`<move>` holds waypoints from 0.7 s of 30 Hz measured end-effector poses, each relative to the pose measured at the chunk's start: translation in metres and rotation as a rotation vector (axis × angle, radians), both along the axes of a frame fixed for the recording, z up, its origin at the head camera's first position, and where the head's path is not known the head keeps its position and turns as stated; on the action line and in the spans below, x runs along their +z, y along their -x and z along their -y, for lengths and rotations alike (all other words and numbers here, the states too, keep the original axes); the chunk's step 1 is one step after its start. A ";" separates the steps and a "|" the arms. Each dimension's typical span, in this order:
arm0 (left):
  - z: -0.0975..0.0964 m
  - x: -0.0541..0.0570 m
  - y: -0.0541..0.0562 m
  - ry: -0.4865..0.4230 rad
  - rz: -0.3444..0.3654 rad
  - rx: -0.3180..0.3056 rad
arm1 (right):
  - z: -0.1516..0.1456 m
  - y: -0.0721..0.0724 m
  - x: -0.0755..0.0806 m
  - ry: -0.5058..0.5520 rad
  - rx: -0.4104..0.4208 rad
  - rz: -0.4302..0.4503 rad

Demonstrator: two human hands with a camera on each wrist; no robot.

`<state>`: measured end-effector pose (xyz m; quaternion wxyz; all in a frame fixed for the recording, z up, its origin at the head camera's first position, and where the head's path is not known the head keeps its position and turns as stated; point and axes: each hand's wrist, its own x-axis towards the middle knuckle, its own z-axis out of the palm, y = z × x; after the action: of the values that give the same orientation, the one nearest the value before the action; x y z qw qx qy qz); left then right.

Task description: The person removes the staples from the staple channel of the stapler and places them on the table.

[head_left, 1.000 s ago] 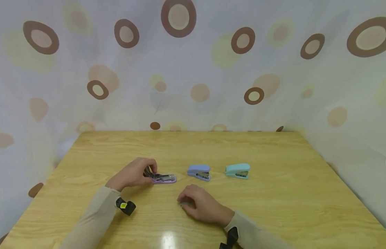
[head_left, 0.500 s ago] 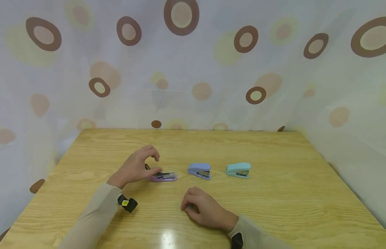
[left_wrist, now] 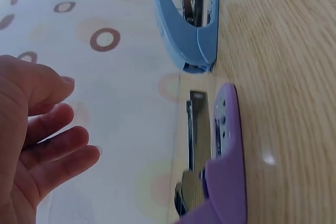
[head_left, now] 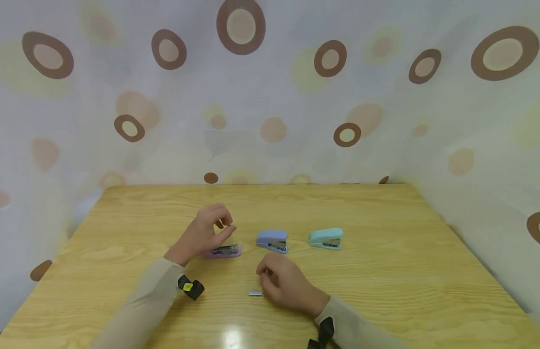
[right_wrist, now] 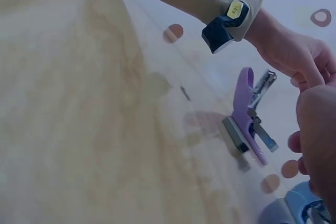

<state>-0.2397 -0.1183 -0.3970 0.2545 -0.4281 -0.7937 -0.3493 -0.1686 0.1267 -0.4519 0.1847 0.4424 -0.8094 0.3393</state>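
Observation:
My left hand (head_left: 205, 233) hovers over the purple stapler (head_left: 223, 251), its fingers loosely bent and nothing between them. In the left wrist view, thumb and fingers stand apart, beside the purple stapler (left_wrist: 231, 161), which is spread open with its metal parts exposed. My right hand (head_left: 289, 285) is low over the table, fingers loosely curled, with no object visible in it. A short strip of staples (head_left: 255, 293) lies on the table just left of that hand; the right wrist view also shows this staple strip (right_wrist: 234, 135).
A blue stapler (head_left: 271, 240) and a mint-green stapler (head_left: 326, 238) stand in a row to the right of the purple one. The wooden table (head_left: 383, 291) ends at a patterned cloth (head_left: 270, 97) behind and at the sides.
My left hand has let go of the purple stapler and moved up and right. The staple strip, mostly under my right hand before, now shows on the table beside it.

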 end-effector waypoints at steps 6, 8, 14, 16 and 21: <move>-0.018 -0.003 0.003 0.022 0.025 0.009 | -0.009 0.009 0.008 0.055 -0.085 -0.145; -0.022 -0.005 0.003 0.047 0.036 0.020 | -0.012 0.010 0.010 0.069 -0.126 -0.145; -0.030 -0.008 0.003 0.125 0.074 0.058 | -0.024 0.019 0.014 0.111 -0.243 -0.119; -0.032 -0.009 0.004 0.145 0.087 0.056 | -0.027 0.023 0.014 0.127 -0.299 -0.125; -0.043 -0.007 0.006 0.216 0.138 0.055 | -0.031 0.031 0.018 0.145 -0.464 -0.091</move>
<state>-0.2461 -0.0756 -0.4037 0.1614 -0.4061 -0.8537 -0.2832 -0.1992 0.1580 -0.4337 0.3252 0.2449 -0.8537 0.3248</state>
